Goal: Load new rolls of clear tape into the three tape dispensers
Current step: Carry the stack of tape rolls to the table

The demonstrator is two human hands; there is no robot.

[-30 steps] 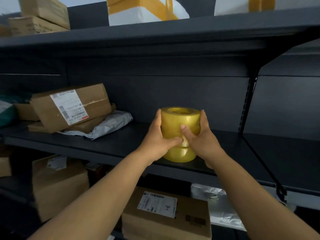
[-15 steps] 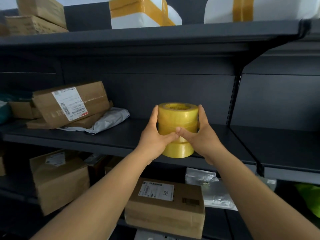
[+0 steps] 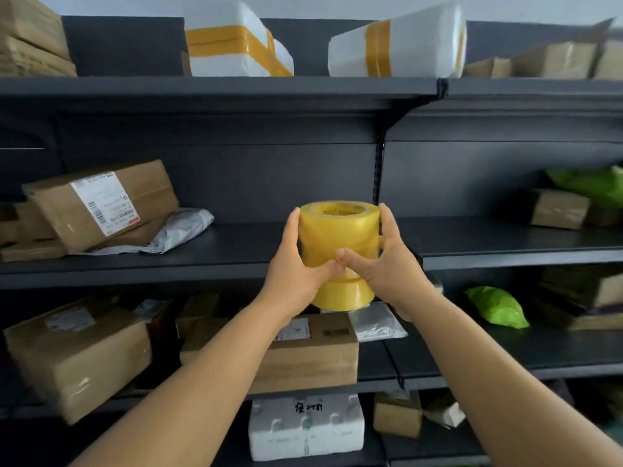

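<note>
A stack of yellowish clear tape rolls stands upright between both hands, lifted off the dark shelf and in front of its edge. My left hand grips the stack's left side, thumb across the front. My right hand grips the right side, its thumb meeting the left thumb at the stack's middle. The lowest roll shows below the thumbs. No tape dispenser is in view.
Cardboard parcels and a grey mailer bag lie on the middle shelf's left. White taped foam boxes sit on the top shelf. Below are more boxes, a white foam box and green bags.
Both hands have drawn the tape stack back off the shelf toward me. The view has pulled back and shifted right, so lower shelves and the right bay now show.
</note>
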